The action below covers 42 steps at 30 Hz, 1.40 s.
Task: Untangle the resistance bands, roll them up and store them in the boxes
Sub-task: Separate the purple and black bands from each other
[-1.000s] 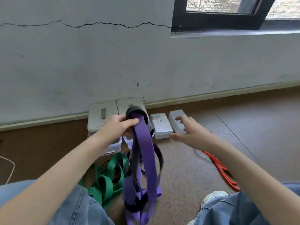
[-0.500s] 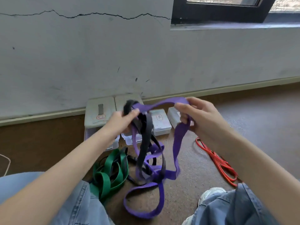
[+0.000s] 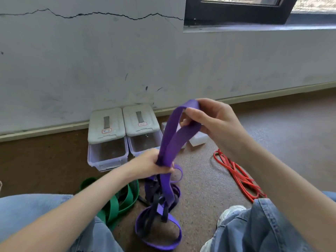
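A wide purple band (image 3: 175,137) runs between both hands. My right hand (image 3: 209,122) pinches its top loop, raised above the floor. My left hand (image 3: 152,165) grips both strands lower down. Below that hand the purple band hangs tangled with a black band (image 3: 154,200) and ends in a loop on the floor. A green band (image 3: 118,202) lies in a heap beside my left knee. A thin red band (image 3: 238,177) lies on the floor to the right. Two clear boxes with grey lids (image 3: 107,140) (image 3: 143,131) stand against the wall.
Smaller white boxes (image 3: 197,140) sit behind the purple band, partly hidden. The grey wall (image 3: 109,70) and its baseboard close off the far side. My jeans-clad knees (image 3: 254,226) frame the lower corners. Brown speckled floor (image 3: 291,135) stretches to the right.
My left hand has slid down the purple band toward the floor. My right hand has lifted the top loop higher, so the band now runs taut and upright between them.
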### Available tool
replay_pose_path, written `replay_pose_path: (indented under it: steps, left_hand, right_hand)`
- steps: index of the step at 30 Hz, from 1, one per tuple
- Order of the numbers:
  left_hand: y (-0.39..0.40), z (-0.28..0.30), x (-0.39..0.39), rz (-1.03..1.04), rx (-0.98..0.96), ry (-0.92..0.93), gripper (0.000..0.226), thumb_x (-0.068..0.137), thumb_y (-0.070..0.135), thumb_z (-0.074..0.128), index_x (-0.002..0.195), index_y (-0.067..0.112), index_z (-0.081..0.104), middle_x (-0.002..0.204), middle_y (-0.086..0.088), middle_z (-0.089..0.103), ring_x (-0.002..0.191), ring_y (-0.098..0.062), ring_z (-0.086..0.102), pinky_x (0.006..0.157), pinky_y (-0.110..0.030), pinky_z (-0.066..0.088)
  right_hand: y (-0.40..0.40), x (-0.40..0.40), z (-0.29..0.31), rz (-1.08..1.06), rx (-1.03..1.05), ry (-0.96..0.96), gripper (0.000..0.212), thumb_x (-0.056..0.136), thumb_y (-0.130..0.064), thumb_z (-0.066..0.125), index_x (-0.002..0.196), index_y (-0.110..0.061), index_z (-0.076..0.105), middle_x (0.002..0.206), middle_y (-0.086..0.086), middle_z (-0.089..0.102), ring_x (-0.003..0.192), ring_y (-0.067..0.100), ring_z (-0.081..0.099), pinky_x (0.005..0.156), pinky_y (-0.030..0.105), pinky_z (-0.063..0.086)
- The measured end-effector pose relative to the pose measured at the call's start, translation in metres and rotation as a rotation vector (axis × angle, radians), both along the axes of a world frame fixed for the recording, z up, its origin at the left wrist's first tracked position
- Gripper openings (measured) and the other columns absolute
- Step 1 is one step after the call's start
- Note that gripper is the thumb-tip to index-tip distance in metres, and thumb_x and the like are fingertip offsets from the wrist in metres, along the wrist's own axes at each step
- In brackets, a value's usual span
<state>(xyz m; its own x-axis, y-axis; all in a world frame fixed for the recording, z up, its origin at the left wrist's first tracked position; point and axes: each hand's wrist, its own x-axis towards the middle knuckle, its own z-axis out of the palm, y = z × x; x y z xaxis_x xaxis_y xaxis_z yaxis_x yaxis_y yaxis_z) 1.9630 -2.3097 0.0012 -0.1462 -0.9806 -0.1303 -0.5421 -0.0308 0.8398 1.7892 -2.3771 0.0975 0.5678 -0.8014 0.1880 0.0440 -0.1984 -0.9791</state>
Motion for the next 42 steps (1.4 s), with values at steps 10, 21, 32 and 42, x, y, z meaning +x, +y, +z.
replay_pose_path:
  steps: [10,21,32,42]
  left_hand:
    - [-0.004,0.034,0.005,0.240,0.034,0.158,0.019,0.085,0.028,0.066,0.089,0.009,0.066,0.074,-0.010,0.071,0.059,-0.023,0.063,0.054,-0.031,0.050]
    - [-0.006,0.062,-0.008,0.464,0.019,0.883,0.022,0.091,0.024,0.057,0.084,0.004,0.062,0.063,-0.005,0.067,0.049,-0.012,0.061,0.048,-0.021,0.051]
    - [0.008,0.002,-0.009,0.113,0.125,0.166,0.024,0.084,0.006,0.066,0.106,0.011,0.060,0.101,-0.008,0.068,0.092,-0.019,0.066,0.087,-0.039,0.054]
    - [0.004,0.052,0.022,0.339,0.063,0.597,0.021,0.080,0.033,0.061,0.069,0.018,0.072,0.071,-0.005,0.073,0.062,-0.013,0.070,0.054,-0.019,0.054]
  right_hand:
    - [-0.013,-0.005,-0.030,-0.059,-0.143,0.858,0.075,0.089,-0.040,0.056,0.147,-0.014,0.016,0.148,0.008,0.027,0.129,0.022,0.037,0.100,0.031,0.034]
    - [0.016,0.006,-0.061,0.377,0.227,0.357,0.039,0.081,-0.016,0.070,0.118,-0.016,0.059,0.108,-0.006,0.070,0.099,0.007,0.065,0.084,0.022,0.052]
    - [-0.009,0.000,-0.032,-0.074,0.353,-0.128,0.003,0.084,-0.012,0.065,0.085,-0.014,0.067,0.073,-0.004,0.069,0.072,0.008,0.064,0.067,0.024,0.053]
    - [-0.024,-0.022,-0.055,0.156,0.219,0.793,0.019,0.089,-0.032,0.059,0.102,-0.018,0.060,0.102,0.000,0.066,0.092,0.015,0.061,0.069,0.030,0.058]
